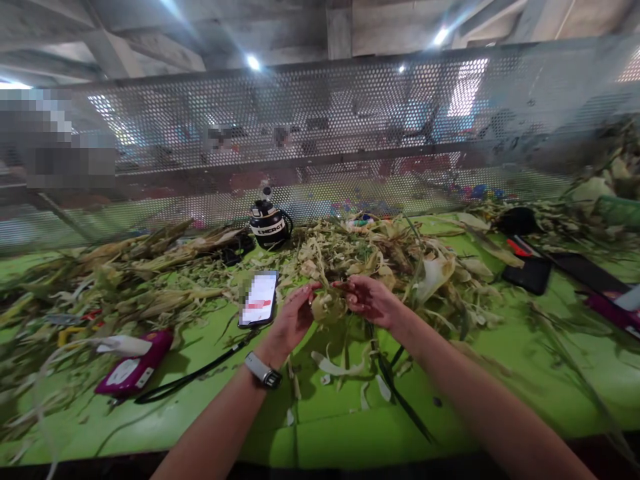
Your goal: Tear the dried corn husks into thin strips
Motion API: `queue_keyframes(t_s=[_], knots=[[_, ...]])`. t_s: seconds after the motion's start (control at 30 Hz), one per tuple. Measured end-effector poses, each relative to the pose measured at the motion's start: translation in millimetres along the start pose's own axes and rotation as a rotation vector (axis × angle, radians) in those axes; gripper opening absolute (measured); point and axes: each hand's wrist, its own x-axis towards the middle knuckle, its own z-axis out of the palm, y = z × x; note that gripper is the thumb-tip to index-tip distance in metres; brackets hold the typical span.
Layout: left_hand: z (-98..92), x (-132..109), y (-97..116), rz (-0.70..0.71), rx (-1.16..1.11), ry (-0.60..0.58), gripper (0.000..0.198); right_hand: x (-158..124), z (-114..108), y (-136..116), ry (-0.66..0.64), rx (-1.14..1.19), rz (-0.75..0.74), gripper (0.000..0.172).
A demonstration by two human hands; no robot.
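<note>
Both my hands meet over the middle of the green table (350, 427). My left hand (295, 317), with a watch on its wrist, is closed on the left side of a small pale round bulb (326, 308) with leaves hanging from it. My right hand (373, 300) grips the same bulb from the right, fingers curled over its top. Peeled pale strips (340, 367) and long dark leaves (400, 393) lie on the table just below my hands. A heap of dry husks and leaves (385, 257) rises directly behind them.
A lit phone (259, 298) lies left of my hands, with a black cord (195, 377) running to a magenta device (135, 367). A black jug (270, 223) stands at the perforated metal fence (320, 120). More husk piles (130, 267) lie left; dark phones (533, 273) lie right.
</note>
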Motion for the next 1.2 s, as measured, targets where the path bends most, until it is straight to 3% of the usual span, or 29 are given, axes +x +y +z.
queue_keyframes(t_s=[0.17,0.33,0.47,0.77,0.87,0.97,1.1,1.2], knots=[[7.0,-7,0,-0.136,-0.127,-0.085,0.023,-2,5,1,-0.043,0.095,0.025,0.009],[6.0,-8,0,-0.165,-0.074,-0.191,0.029,-7,7,2,-0.202,-0.092,-0.022,0.018],[3.9,-7,4,-0.214,-0.016,-0.235,0.030,-13,8,-2,-0.158,-0.331,-0.093,0.021],[-2.8,-6,11,-0.167,0.269,-0.313,0.033,-21,8,-9,-0.123,-0.660,-0.058,0.024],[-4.6,-4,10,-0.153,0.270,-0.295,0.032,-21,7,-8,-0.126,-0.682,-0.080,0.025],[-3.1,-3,8,-0.113,0.131,-0.237,0.028,-20,7,-6,-0.147,-0.658,-0.085,0.026],[1.5,-4,6,-0.229,0.022,-0.184,0.027,-17,6,-4,-0.113,-0.526,-0.110,0.032],[1.7,-4,5,-0.306,0.039,-0.196,0.027,-12,3,-3,-0.047,-0.558,-0.157,0.030]])
